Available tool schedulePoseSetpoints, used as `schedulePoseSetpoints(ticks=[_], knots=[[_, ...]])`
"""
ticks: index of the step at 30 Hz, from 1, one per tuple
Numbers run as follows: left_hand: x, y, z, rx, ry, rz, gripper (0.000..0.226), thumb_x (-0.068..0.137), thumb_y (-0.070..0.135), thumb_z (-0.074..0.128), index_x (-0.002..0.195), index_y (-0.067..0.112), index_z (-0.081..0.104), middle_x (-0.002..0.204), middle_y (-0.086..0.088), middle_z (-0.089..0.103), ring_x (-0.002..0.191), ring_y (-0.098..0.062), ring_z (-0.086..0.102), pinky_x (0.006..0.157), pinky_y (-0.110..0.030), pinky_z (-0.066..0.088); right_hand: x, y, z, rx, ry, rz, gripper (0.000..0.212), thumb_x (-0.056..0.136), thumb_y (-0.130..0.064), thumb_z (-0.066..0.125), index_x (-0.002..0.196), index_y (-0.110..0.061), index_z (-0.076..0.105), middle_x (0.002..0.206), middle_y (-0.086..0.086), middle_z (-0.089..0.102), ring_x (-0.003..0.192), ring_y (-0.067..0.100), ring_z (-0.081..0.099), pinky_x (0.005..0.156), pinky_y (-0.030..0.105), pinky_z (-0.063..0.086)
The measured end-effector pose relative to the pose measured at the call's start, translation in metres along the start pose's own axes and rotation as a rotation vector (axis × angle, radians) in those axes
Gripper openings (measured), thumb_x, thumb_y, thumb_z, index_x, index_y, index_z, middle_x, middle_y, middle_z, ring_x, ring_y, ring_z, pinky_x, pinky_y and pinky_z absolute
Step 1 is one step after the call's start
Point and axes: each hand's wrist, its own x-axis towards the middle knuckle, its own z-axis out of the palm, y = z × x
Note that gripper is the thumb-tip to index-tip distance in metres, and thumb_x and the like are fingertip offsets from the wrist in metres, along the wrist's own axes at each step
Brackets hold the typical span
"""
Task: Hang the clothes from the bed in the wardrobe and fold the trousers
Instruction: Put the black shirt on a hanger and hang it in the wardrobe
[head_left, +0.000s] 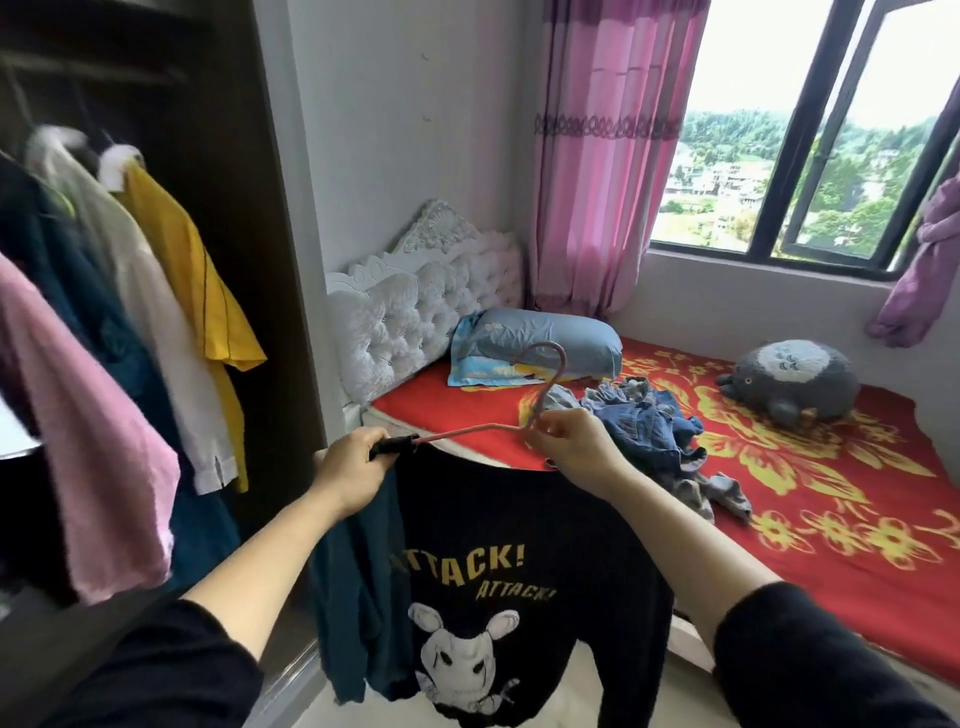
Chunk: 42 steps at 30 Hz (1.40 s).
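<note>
We stand in a bedroom, a dark wooden wardrobe (234, 156) on the left and a bed with a red floral cover (831, 493) on the right.
A fuzzy pink top (78, 415) and a yellow shirt (182, 270) hang in the wardrobe. Our left hand (353, 467) curls round the black end of a pink wire hanger (457, 432) carrying a black ATTACK! sweatshirt (493, 519), held between wardrobe and bed. Our right hand (571, 441) pinches the hanger's neck, thumb and forefinger clamped. A heap of blue denim clothes (649, 421) lies on the bed near a grey plush toy (789, 379).
</note>
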Motion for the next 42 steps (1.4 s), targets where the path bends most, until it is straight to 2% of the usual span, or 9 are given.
schedulePoseSetpoints(ticks=[4,8,12,18,23,29,32,36,42], knots=[[0.011,-0.022,-0.027,0.231,0.164,-0.119,0.014,0.093,0.043,0.052,0.097,0.033,0.062,0.103,0.003,0.063,0.110,-0.024,0.049,0.090,-0.044,0.033,0.039,-0.045,0.016,-0.047,0.015,-0.032,0.037,0.086,-0.028,0.067,0.061,-0.001,0.061,0.053,0.003,0.041,0.050,0.012,0.033,0.052,0.029,0.028],[0.030,-0.029,-0.050,0.213,0.114,-0.235,0.029,0.096,0.033,0.046,0.122,0.027,0.056,0.125,-0.004,0.059,0.118,-0.029,0.050,0.101,-0.052,0.039,0.073,-0.093,0.046,-0.066,-0.061,-0.079,0.029,0.079,-0.021,0.070,0.059,-0.002,0.063,0.053,0.002,0.046,0.052,0.014,0.040,0.053,0.027,0.033],[0.059,-0.042,-0.079,0.126,0.060,-0.284,0.038,0.098,0.029,0.045,0.135,0.025,0.048,0.137,-0.003,0.053,0.123,-0.027,0.050,0.101,-0.038,0.042,0.109,-0.141,0.070,0.021,-0.174,-0.049,0.007,0.074,-0.007,0.070,0.069,-0.004,0.072,0.058,0.004,0.059,0.054,0.015,0.049,0.054,0.025,0.041],[0.135,-0.078,-0.127,0.202,0.099,-0.172,0.044,0.096,0.010,0.046,0.138,0.022,0.046,0.144,-0.003,0.047,0.128,-0.025,0.047,0.100,-0.034,0.044,0.176,-0.207,0.103,-0.023,-0.309,-0.059,0.008,0.083,-0.009,0.071,0.076,-0.005,0.072,0.047,-0.001,0.056,0.042,0.010,0.047,0.045,0.019,0.039],[0.223,-0.110,-0.187,0.550,0.136,0.013,0.046,0.095,0.014,0.045,0.141,0.020,0.044,0.156,-0.006,0.027,0.147,-0.023,0.014,0.120,-0.038,0.014,0.237,-0.248,0.141,-0.164,-0.388,-0.016,0.015,0.084,-0.008,0.065,0.091,0.003,0.071,0.057,0.008,0.057,0.038,0.014,0.044,0.042,0.021,0.042],[0.308,-0.139,-0.255,0.903,0.177,0.115,0.047,0.099,0.028,0.036,0.145,0.023,0.037,0.160,-0.006,0.015,0.148,-0.024,-0.003,0.118,-0.046,-0.002,0.304,-0.280,0.184,-0.132,-0.379,0.085,0.008,0.087,-0.001,0.060,0.081,0.005,0.061,0.041,0.007,0.052,0.026,0.014,0.043,0.033,0.017,0.038],[0.335,-0.150,-0.279,1.049,0.161,0.115,0.044,0.100,0.035,0.031,0.140,0.022,0.046,0.155,-0.005,0.030,0.148,-0.025,0.004,0.118,-0.048,-0.001,0.338,-0.296,0.202,-0.071,-0.341,0.095,0.009,0.087,0.002,0.059,0.079,0.004,0.058,0.036,0.006,0.051,0.027,0.015,0.045,0.034,0.020,0.042],[0.359,-0.159,-0.303,1.092,0.146,0.107,0.046,0.100,0.037,0.025,0.119,0.019,0.064,0.128,-0.005,0.059,0.137,-0.024,0.037,0.117,-0.046,-0.004,0.383,-0.324,0.224,-0.051,-0.226,0.005,0.013,0.088,-0.002,0.060,0.077,0.005,0.061,0.040,0.006,0.056,0.029,0.015,0.051,0.035,0.021,0.044],[0.390,-0.162,-0.345,1.044,0.182,0.088,0.036,0.096,0.031,0.035,0.109,0.018,0.065,0.117,-0.006,0.064,0.121,-0.025,0.049,0.117,-0.042,0.010,0.452,-0.380,0.253,0.075,-0.071,-0.168,0.010,0.090,-0.012,0.062,0.085,-0.003,0.063,0.065,0.008,0.062,0.043,0.014,0.057,0.036,0.019,0.042]])
